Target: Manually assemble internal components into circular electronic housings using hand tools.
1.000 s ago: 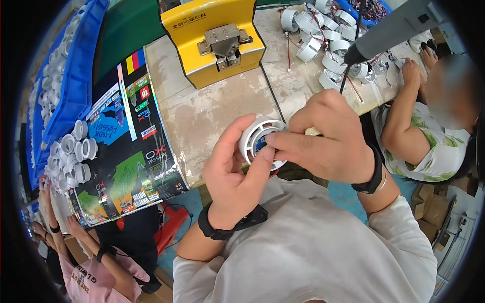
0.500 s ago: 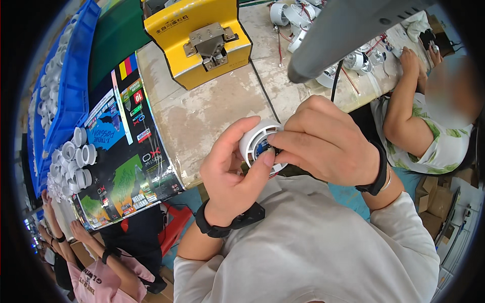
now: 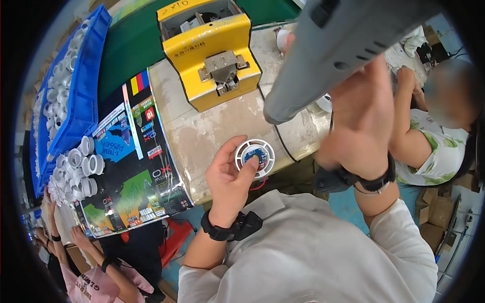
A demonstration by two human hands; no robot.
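My left hand [image 3: 228, 169] is closed on a round white plastic housing [image 3: 271, 160] with a slotted rim, just past the table's near edge. The left thumb presses on a blue circuit board [image 3: 251, 153] inside the ring, and a red wire [image 3: 259, 185] loops from its lower side. My right hand [image 3: 361, 126] is raised to the right, away from the housing and smeared by motion. Its fingers are partly hidden behind a large grey tapered tool body [image 3: 323, 60] with vent slots, so whether it touches that is unclear.
A yellow machine [image 3: 212, 55] with a metal fixture stands at the back. To the left, a blue bin [image 3: 83, 108] holds white rings, with more white rings [image 3: 76, 171] heaped beside it on a printed sheet [image 3: 151, 166]. Co-workers sit left and right [image 3: 417, 136].
My right hand has left the housing and swung up and right behind the grey tool. My left hand keeps the housing, now with its open face upward. The whole view has shifted.
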